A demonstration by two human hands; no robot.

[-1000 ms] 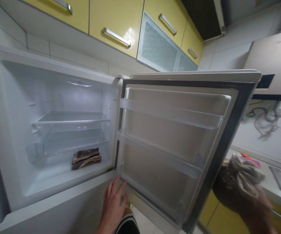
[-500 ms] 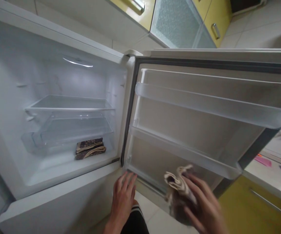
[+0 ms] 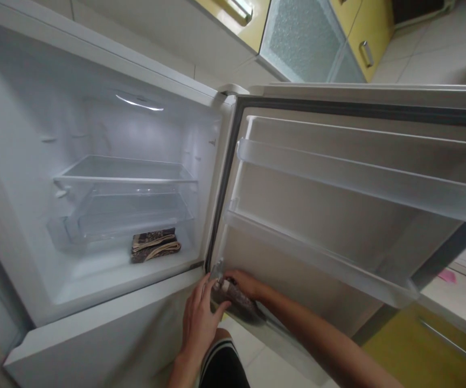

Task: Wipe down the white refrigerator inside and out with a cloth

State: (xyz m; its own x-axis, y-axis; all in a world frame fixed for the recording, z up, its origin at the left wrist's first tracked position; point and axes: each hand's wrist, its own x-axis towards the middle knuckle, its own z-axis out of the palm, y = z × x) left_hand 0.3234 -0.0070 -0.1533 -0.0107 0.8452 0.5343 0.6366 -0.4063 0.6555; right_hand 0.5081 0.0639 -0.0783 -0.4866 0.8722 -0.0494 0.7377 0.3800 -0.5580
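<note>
Low at the fridge door (image 3: 317,215), a cloth (image 3: 238,305) is held by the right hand (image 3: 243,283). Whether anything is gripped by the left hand (image 3: 200,312) there cannot be told.

On the far side, a frosted-glass cabinet door (image 3: 305,40) sits between yellow wall cabinets (image 3: 259,24). At right, a pink object (image 3: 447,276) lies beyond a yellow base cabinet (image 3: 412,347). Pale floor tiles (image 3: 259,353) show near.

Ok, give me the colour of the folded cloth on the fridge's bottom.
The cloth is dark brown and tan, clearest in the head view.
</note>
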